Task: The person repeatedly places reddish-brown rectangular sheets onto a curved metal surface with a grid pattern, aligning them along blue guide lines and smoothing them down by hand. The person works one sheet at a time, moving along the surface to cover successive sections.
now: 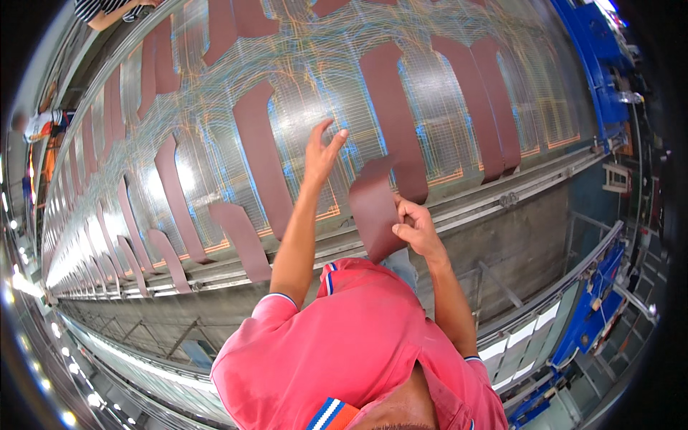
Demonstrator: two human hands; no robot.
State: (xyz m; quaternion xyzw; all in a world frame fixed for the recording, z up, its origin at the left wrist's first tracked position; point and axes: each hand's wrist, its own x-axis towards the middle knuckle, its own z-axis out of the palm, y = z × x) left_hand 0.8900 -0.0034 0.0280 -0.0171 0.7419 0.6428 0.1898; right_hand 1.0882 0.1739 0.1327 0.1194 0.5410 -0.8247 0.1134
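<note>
In my right hand (417, 228) a loose maroon cut piece of sheet material (373, 208), fabric-like or leather-like, is pinched between thumb and fingers at its right edge. It hangs bent over the table's near edge, its lower end close to my body. My left hand (326, 152) is raised over the table with thumb and fingers apart, holding nothing. To its left a long maroon strip (262, 150) lies flat on the metal table (294, 115). Beyond the held piece lies another maroon strip (394, 107), its near end partly behind that piece.
Many more maroon pieces (172, 201) lie in rows along the table, some overhanging its near rail (473, 209). Blue and orange lines mark the surface. Blue machinery (591, 57) stands at the right end. Another person's arm (107, 16) shows at the far left side.
</note>
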